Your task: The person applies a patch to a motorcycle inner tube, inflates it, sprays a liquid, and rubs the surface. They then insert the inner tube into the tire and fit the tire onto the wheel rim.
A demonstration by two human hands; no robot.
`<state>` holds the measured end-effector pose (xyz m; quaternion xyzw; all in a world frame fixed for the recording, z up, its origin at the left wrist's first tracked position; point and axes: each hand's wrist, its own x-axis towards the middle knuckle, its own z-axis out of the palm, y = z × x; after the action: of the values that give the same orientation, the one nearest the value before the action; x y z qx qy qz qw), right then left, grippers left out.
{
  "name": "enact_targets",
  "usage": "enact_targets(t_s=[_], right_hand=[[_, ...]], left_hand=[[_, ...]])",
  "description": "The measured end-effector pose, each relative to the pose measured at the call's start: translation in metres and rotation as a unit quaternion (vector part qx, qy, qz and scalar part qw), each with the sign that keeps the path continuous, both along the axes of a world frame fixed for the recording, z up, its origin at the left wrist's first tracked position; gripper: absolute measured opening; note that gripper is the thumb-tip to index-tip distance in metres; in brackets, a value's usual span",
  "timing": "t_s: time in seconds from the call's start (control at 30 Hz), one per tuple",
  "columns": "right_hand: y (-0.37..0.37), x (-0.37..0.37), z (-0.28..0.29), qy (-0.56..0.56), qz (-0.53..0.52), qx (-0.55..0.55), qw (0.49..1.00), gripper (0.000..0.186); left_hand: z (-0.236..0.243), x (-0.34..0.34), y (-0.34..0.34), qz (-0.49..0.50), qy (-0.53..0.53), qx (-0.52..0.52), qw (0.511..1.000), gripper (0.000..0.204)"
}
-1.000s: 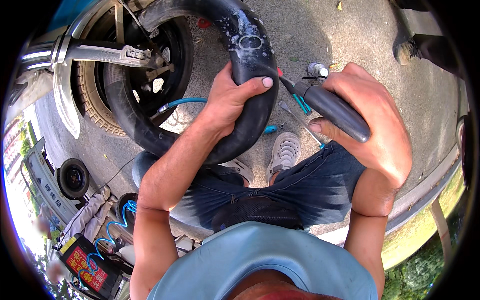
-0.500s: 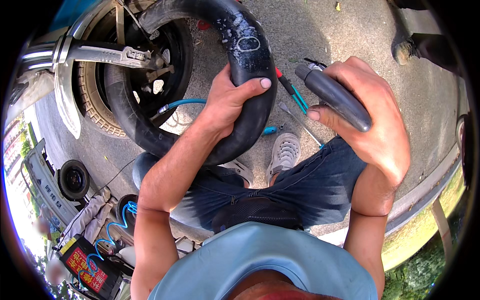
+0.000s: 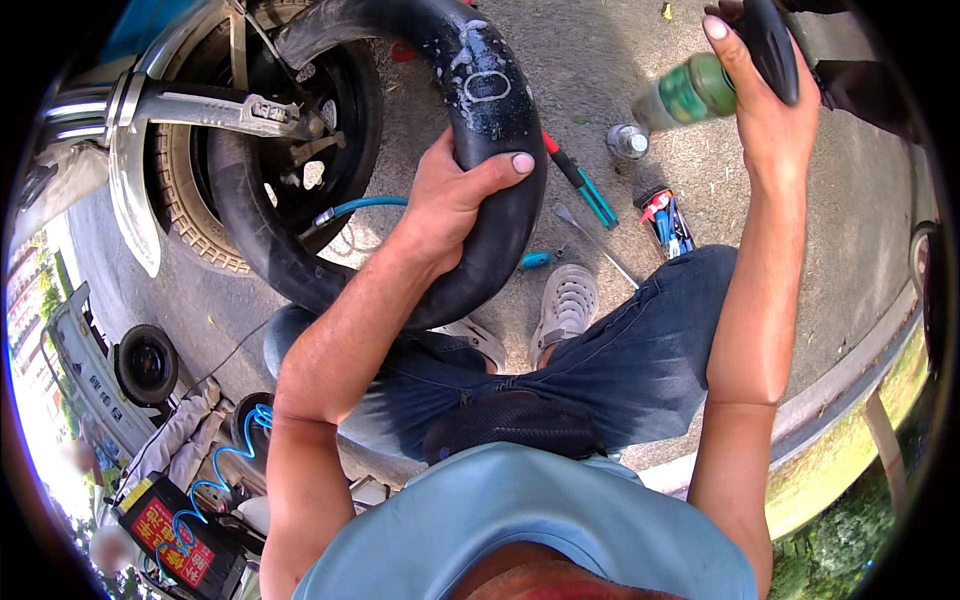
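Both full | I'm seeing left hand (image 3: 445, 205) gripping tube (image 3: 510, 225), nearer oval mark (image 3: 487, 87) at its 1 o'clock | right hand (image 3: 778, 125) clutching dark handle (image 3: 772, 55)

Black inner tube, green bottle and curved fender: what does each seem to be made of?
The inner tube looks like smooth rubber, black with a soft sheen along its rounded curve. The green bottle seems to be plastic, though glass is possible; one end looks see-through. The fender appears to be chromed or polished metal, judging by its bright, mirror-like shine.
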<state>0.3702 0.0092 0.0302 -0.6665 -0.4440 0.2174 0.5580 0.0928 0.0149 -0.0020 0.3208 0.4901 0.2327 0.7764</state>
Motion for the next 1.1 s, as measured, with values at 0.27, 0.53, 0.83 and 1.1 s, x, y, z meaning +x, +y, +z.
enact_targets(t_s=[0.27,0.53,0.83,1.1], right_hand=[[0.057,0.062,-0.133,-0.177,-0.092,-0.158,0.967,0.062],[0.038,0.068,-0.184,-0.183,-0.061,-0.167,0.967,0.064],[0.033,0.055,-0.148,-0.337,-0.115,-0.164,0.92,0.071],[0.016,-0.118,-0.081,0.298,0.308,-0.069,0.901,0.092]], left_hand=[[-0.004,0.0,-0.005,0.006,0.0,0.01,1.0,0.053],[-0.01,0.001,-0.002,0.001,-0.007,0.026,1.0,0.054],[0.001,-0.002,0.002,0.006,-0.026,0.002,1.0,0.056],[0.004,-0.011,0.002,0.002,-0.042,-0.013,0.999,0.057]])
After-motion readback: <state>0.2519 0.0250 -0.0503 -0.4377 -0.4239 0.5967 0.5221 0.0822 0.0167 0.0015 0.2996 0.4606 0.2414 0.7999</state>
